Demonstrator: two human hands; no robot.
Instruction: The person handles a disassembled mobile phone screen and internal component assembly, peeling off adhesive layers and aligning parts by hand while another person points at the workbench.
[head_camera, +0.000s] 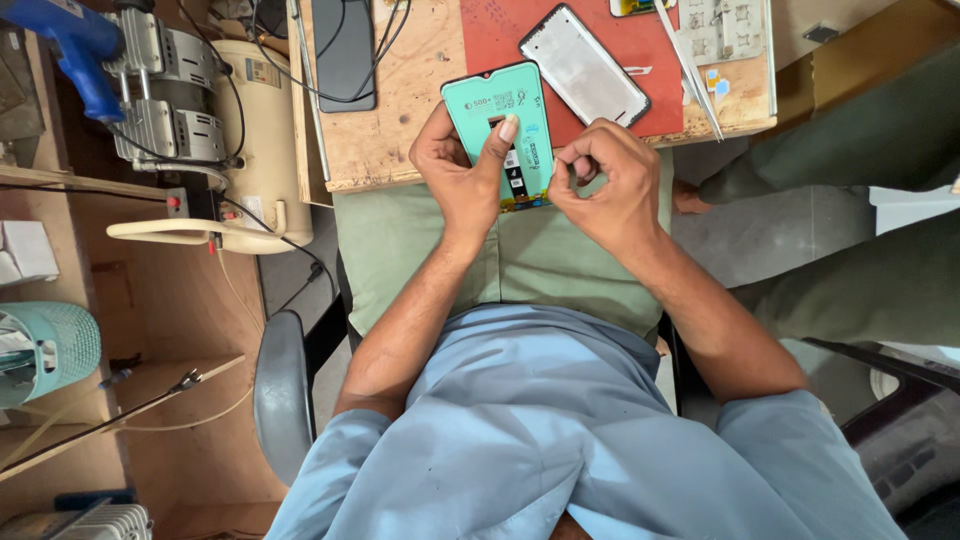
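Risk first: screen (505, 125) could slip and drop off the bench edge into the lap, likely because only fingertips grip it, near its lower end, with most of its length unsupported. Could also crack or bend if the thumb presses too hard on the thin panel, or tear the small flex strip near the lower middle if pulled at an angle. Could pick up smudges or dust on the teal film from bare fingers. Left hand (458, 170) closed around the screen's left edge, thumb laid across the face, fingers behind. Right hand (605, 180) curled narrow, fingertips pinched together at the screen's lower right edge; whether pinching a tab of film or the panel itself, cannot tell. Screen held upright-tilted between both hands, above the front edge of the bench (400, 140), lower end hanging over the green cloth on the lap. Behind it, on the red mat (500, 30), a phone frame (585, 65) lying diagonally, well apart from the hands. Tweezers (690, 70) resting toward the bench's right edge. Dark tablet (345, 50) flat near the bench's left edge. Off to the left, a cream compressor (255, 140) on a lower shelf, cables trailing.
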